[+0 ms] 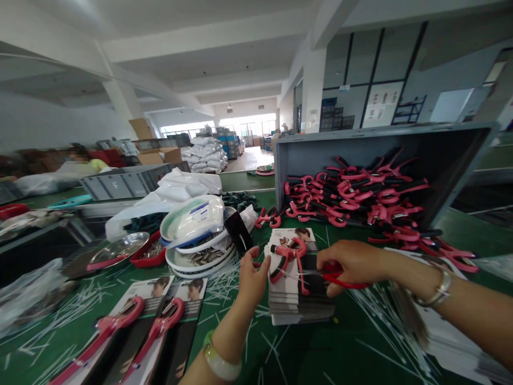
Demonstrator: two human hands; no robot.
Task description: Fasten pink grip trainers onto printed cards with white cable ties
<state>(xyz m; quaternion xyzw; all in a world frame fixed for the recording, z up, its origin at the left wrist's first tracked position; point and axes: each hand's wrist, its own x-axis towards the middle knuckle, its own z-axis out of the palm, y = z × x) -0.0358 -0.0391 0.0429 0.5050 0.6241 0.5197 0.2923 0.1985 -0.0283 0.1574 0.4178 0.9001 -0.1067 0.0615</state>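
Two pliers [107, 324] [161, 325] lie left (right hand [352, 262]: one pair of scissors [332, 274]).

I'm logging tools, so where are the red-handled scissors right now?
In the head view, the red-handled scissors are right of centre, in the right hand, blades over the card stack.

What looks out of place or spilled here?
Thin white strips lie scattered every which way over the green tabletop, like spilled litter. Some pink tools also lie outside the grey crate, as if they'd slid from its open side.
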